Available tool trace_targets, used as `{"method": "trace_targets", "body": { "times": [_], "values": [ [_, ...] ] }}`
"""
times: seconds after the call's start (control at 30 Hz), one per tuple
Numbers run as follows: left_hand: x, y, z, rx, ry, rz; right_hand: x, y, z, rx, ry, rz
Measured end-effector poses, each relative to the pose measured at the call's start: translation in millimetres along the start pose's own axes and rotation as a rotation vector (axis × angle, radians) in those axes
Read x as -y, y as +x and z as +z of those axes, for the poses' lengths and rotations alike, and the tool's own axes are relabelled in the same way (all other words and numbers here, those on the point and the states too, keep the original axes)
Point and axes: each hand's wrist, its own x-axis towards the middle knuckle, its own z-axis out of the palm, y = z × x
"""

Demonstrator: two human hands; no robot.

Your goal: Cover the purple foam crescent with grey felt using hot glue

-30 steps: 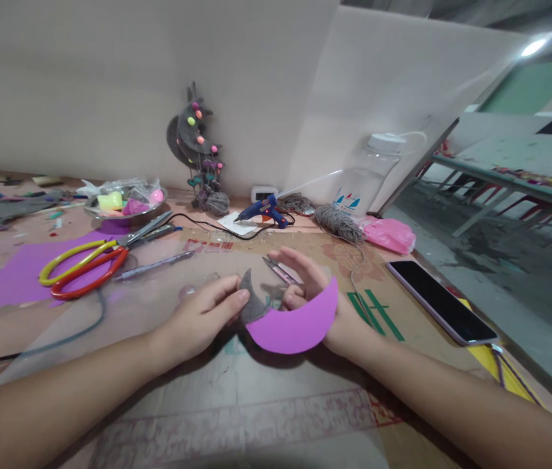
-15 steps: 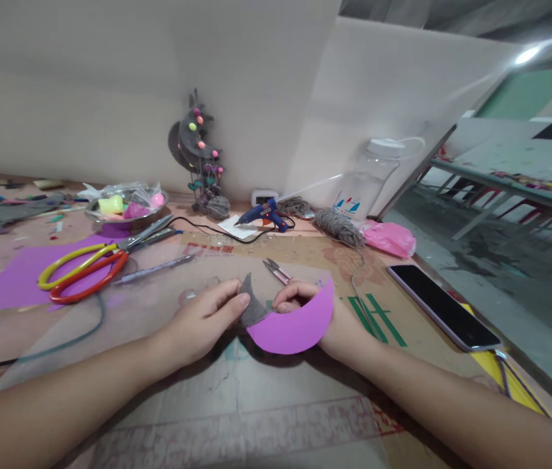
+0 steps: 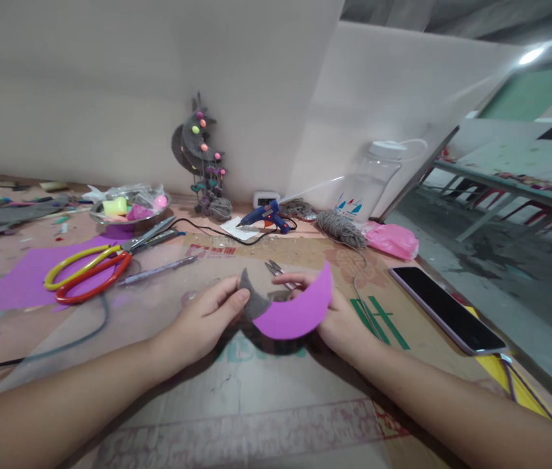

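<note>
A crescent [image 3: 291,318], bright purple with a grey left end [image 3: 253,296], is held above the cardboard. My left hand [image 3: 217,309] pinches its grey end between thumb and fingers. Behind the purple part is my right hand [image 3: 337,319], its fingers coming over the inner curve, the index finger stretched leftward. The crescent hides the right thumb and part of the palm. Just beyond the right fingers lie small thread snips [image 3: 275,268], partly covered by them.
Cardboard [image 3: 198,404] under clear film covers the table. Scissors [image 3: 93,270], a pen [image 3: 159,270] and purple sheet [image 3: 7,277] lie left. Behind are a bowl [image 3: 129,225], a decorated grey moon [image 3: 195,146], glue gun [image 3: 266,215], yarn [image 3: 339,228] and bottle [image 3: 366,182]. A phone [image 3: 444,309] lies right.
The crescent's purple part has tilted, its right tip rising. My right index finger has straightened above the inner curve. My left hand keeps its pinch on the grey end.
</note>
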Motion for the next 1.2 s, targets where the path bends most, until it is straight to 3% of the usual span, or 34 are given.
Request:
{"method": "trace_targets", "body": {
  "times": [0.07, 0.17, 0.33, 0.53, 0.63, 0.77, 0.93, 1.07, 1.2],
  "values": [
    [3, 3, -1.7, -0.098, 0.012, 0.015, 1, -1, -5, -0.047, 0.078, -0.085],
    [5, 5, -3.9, -0.156, 0.018, 0.064, 3, -3, -9, -0.001, 0.085, -0.180],
    [5, 5, -3.2, -0.121, 0.044, 0.045, 8, -14, 0, 0.003, -0.447, -0.251],
    [4, 6, -3.1, 0.019, -0.042, -0.034, 7, -18, -7, 0.113, -0.936, -0.699],
    [0, 7, -2.8, 0.006, -0.029, -0.071, 5, -15, -9, 0.151, -1.062, -0.781],
    [-5, 10, -2.0, -0.060, -0.093, -0.102, 10, -12, -5, 0.232, -1.075, -0.727],
    [-5, 13, -1.7, -0.084, -0.187, -0.120, 38, -11, -8, 0.092, -0.908, -0.611],
    [-2, 13, -0.7, -0.078, -0.226, -0.099, 67, -9, -18, 0.044, -0.911, -0.420],
    [0, 13, 0.2, -0.073, -0.235, -0.104, 74, 1, -37, 0.071, -0.988, -0.247]
  ]
}}
